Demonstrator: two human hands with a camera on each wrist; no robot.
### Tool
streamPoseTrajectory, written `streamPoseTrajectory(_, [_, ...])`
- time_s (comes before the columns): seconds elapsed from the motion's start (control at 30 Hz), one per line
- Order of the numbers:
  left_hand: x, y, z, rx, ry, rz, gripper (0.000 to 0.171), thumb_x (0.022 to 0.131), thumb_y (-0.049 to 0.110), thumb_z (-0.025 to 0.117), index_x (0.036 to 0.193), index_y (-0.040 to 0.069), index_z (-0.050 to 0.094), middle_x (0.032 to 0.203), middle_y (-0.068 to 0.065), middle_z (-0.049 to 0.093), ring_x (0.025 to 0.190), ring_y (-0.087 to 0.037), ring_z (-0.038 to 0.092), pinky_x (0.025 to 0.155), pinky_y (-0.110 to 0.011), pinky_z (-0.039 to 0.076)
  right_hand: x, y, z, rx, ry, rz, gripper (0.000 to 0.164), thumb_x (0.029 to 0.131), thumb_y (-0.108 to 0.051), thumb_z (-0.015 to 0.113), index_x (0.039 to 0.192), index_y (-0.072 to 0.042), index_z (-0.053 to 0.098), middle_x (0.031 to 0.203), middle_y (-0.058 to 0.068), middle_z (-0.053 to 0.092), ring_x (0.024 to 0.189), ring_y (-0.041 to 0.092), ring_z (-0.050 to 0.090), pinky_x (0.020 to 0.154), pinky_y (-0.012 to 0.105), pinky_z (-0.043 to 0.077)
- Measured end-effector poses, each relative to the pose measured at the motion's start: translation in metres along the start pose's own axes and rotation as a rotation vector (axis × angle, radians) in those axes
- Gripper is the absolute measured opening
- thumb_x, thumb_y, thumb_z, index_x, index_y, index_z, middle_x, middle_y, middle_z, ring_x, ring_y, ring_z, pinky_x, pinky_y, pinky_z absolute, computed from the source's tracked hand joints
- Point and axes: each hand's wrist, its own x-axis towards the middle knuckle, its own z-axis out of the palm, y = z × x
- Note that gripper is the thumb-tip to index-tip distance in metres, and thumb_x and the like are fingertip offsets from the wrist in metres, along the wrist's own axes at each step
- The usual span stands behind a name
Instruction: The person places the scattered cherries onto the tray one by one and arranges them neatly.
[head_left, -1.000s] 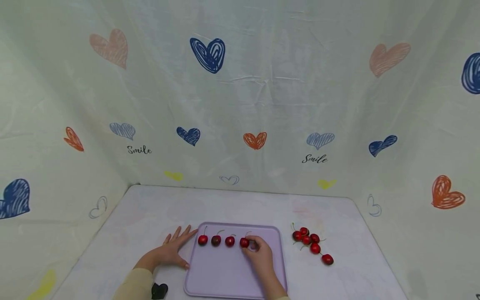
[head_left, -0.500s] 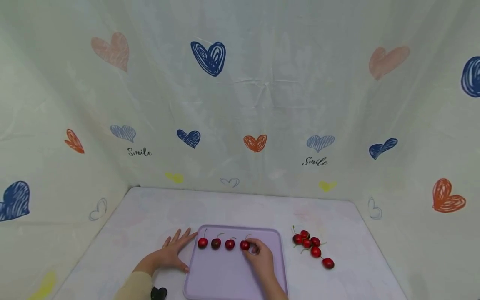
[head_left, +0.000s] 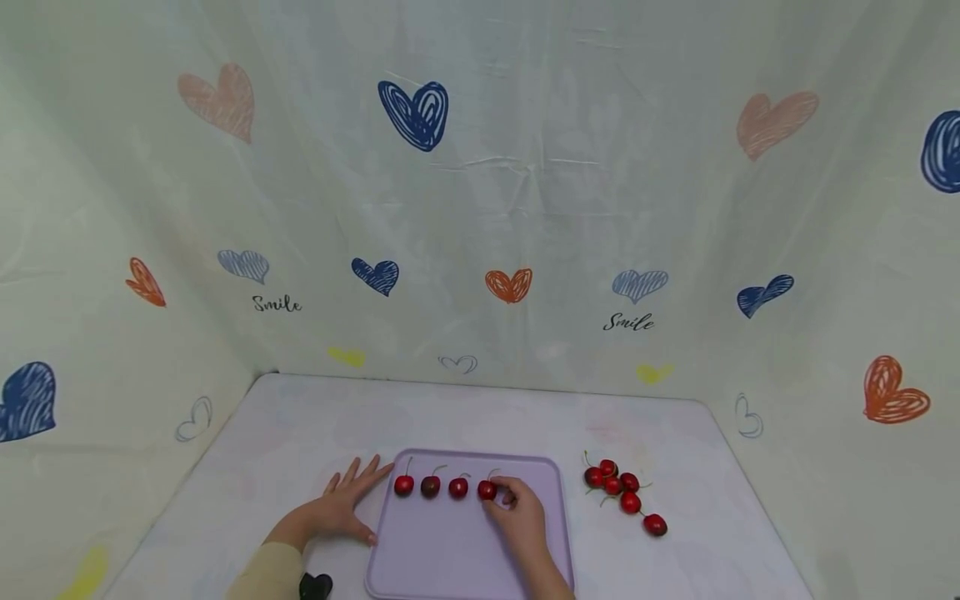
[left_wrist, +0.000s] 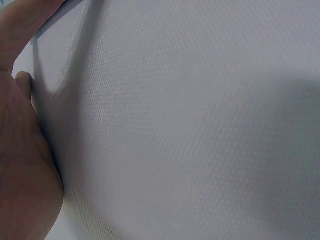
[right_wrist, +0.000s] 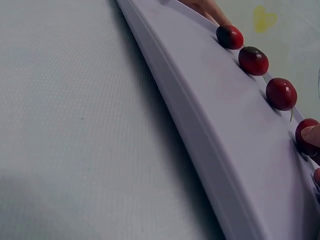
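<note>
Black heart: just outside the near part of the lilac tray's left side, beside a cream sleeve.
Lilac tray: lying on the white table, its raised rim running all round.
Right hand: over the tray's right half, thumb and index finger in a narrow pinch on a cherry.
Pinched cherry: at the fingertips, inside the tray's far rim; its body shows on the grip's left, the stem rising free.
Left hand: fingers spread wide at the tray's left rim, grasping nothing.
Lined-up cherries: three, spaced along the tray's far side, left of the pinch.
Loose cherries: six, right of the tray, mostly clustered.
Heart-print curtain: beyond the tray, behind the table.
</note>
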Motion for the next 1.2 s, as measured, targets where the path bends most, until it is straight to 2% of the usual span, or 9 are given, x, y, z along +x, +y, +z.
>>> streamPoseTrajectory(0.27, [0.0038, -0.0035, 0.0014, 0.015, -0.006, -0.027, 0.11, 0.063, 0.032, 0.09, 0.153, 0.011, 0.03, 0.159, -0.023, 0.011, 0.142, -0.051, -0.009, 0.108, -0.068, -0.009, -0.0002, 0.0002, 0.0, -0.008, 0.012, 0.004, 0.034, 0.069, -0.005, 0.084, 0.101, -0.013, 0.074, 0.074, -0.005, 0.055, 0.066, 0.005, 0.046, 0.057, 0.023, 0.042])
streamPoseTrajectory(0.53, [0.0045, -0.0069, 0.0044, 0.009, -0.006, -0.033, 0.111, 0.062, 0.034, 0.091, 0.153, 0.012, 0.031, 0.159, -0.024, 0.012, 0.142, -0.051, -0.009, 0.107, -0.068, -0.008, -0.0016, -0.0018, -0.0022, -0.015, -0.01, 0.054, 0.034, 0.07, -0.007, 0.082, 0.102, -0.014, 0.074, 0.076, -0.005, 0.056, 0.067, 0.008, 0.047, 0.058, 0.023, 0.042])
streamPoseTrajectory(0.93, [0.0036, -0.0034, 0.0017, 0.016, -0.002, -0.014, 0.11, 0.063, 0.031, 0.09, 0.153, 0.012, 0.03, 0.159, -0.024, 0.011, 0.142, -0.051, -0.009, 0.108, -0.068, -0.009, -0.001, -0.0056, -0.0055, -0.006, -0.018, 0.01, 0.034, 0.072, -0.006, 0.081, 0.105, -0.012, 0.075, 0.076, -0.002, 0.058, 0.067, 0.007, 0.047, 0.058, 0.023, 0.042])
streamPoseTrajectory(1.2, [0.0034, -0.0046, 0.0016, 0.028, 0.002, -0.029, 0.11, 0.063, 0.031, 0.091, 0.153, 0.013, 0.031, 0.16, -0.022, 0.012, 0.142, -0.05, -0.008, 0.108, -0.067, -0.008, -0.0017, -0.0064, -0.0049, -0.007, -0.035, 0.017, 0.035, 0.072, -0.006, 0.081, 0.106, -0.011, 0.075, 0.077, -0.001, 0.058, 0.066, 0.006, 0.045, 0.057, 0.023, 0.041])
